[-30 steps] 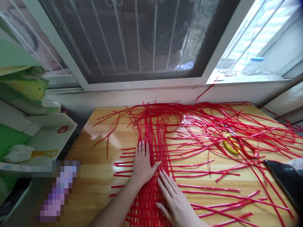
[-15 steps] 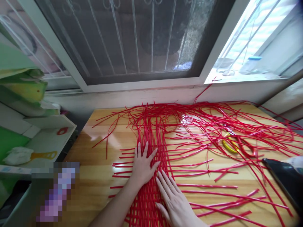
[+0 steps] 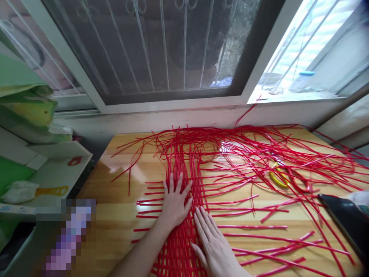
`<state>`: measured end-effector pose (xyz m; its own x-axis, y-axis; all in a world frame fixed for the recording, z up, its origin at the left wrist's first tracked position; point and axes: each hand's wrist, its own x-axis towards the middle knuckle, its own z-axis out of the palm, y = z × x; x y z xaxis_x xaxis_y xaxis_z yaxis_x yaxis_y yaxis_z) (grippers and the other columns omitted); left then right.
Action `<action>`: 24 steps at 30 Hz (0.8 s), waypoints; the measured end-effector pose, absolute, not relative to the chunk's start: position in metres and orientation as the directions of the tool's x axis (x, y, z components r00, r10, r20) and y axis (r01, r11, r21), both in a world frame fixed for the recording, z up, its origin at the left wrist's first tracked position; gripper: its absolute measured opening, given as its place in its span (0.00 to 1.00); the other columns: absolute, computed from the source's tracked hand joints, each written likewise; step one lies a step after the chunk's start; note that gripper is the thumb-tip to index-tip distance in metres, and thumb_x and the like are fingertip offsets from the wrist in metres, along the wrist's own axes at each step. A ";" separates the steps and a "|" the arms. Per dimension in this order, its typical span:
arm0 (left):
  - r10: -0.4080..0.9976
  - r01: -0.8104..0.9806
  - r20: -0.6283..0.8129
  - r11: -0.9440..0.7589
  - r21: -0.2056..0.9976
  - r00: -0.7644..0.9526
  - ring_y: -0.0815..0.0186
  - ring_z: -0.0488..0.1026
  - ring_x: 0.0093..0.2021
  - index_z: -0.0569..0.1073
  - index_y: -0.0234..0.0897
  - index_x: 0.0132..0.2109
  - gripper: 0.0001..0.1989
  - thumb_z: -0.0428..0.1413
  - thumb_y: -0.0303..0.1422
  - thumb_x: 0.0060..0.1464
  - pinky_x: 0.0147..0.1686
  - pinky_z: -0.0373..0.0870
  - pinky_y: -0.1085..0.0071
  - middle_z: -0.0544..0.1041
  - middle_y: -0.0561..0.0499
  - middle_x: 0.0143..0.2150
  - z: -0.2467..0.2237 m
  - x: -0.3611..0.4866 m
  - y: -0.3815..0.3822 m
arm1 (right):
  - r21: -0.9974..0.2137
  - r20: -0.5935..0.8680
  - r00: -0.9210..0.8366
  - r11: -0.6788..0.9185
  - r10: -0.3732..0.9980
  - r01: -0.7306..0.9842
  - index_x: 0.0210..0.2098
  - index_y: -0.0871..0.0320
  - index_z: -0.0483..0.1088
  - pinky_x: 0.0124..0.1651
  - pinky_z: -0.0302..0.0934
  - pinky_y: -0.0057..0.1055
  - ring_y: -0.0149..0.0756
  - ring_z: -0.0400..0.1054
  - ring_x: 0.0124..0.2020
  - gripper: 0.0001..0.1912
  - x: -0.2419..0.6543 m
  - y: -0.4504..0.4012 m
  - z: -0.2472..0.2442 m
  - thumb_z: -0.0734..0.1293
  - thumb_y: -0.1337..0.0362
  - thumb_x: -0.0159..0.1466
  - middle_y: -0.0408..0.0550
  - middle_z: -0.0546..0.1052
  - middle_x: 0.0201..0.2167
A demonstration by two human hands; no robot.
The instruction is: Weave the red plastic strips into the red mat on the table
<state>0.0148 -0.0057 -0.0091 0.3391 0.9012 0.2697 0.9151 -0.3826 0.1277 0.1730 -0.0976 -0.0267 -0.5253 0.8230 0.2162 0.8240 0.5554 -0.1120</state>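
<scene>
While the bench [image 3: 112, 219] carries the red woven mat [image 3: 178, 256] near its middle, with loose strands [image 3: 256, 227] running out to both sides, the left hand [image 3: 174, 207] has fanned its fingers wider across the mat than a second ago, seemingly steadying more of it. Over the mat's right edge the right hand [image 3: 212, 240] lies flat, fingers close together, gripping nothing.
</scene>
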 end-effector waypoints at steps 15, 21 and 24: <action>0.860 0.848 0.186 -0.504 0.163 0.475 0.55 0.39 0.63 0.49 0.45 0.61 0.26 0.40 0.43 0.56 0.58 0.44 0.47 0.51 0.55 0.63 -0.006 0.012 -0.002 | -0.062 0.248 -0.505 0.534 0.827 0.843 0.62 0.64 0.41 0.56 0.52 0.41 0.46 0.42 0.61 0.34 0.172 -0.100 -0.027 0.56 0.58 0.61 0.55 0.46 0.62; 0.850 0.837 0.200 -0.520 0.169 0.488 0.56 0.39 0.63 0.49 0.46 0.61 0.24 0.39 0.40 0.57 0.58 0.46 0.48 0.52 0.58 0.62 -0.005 0.011 -0.002 | -0.061 0.204 -0.521 0.542 0.829 0.838 0.61 0.62 0.42 0.57 0.51 0.40 0.45 0.40 0.62 0.32 0.173 -0.098 -0.024 0.55 0.57 0.61 0.52 0.46 0.62; 0.857 0.841 0.201 -0.509 0.182 0.475 0.56 0.40 0.63 0.51 0.43 0.60 0.24 0.39 0.40 0.57 0.58 0.46 0.48 0.55 0.55 0.62 -0.005 0.011 -0.002 | -0.060 0.205 -0.529 0.550 0.824 0.833 0.61 0.62 0.42 0.57 0.50 0.41 0.45 0.40 0.62 0.32 0.173 -0.099 -0.025 0.55 0.58 0.61 0.51 0.46 0.62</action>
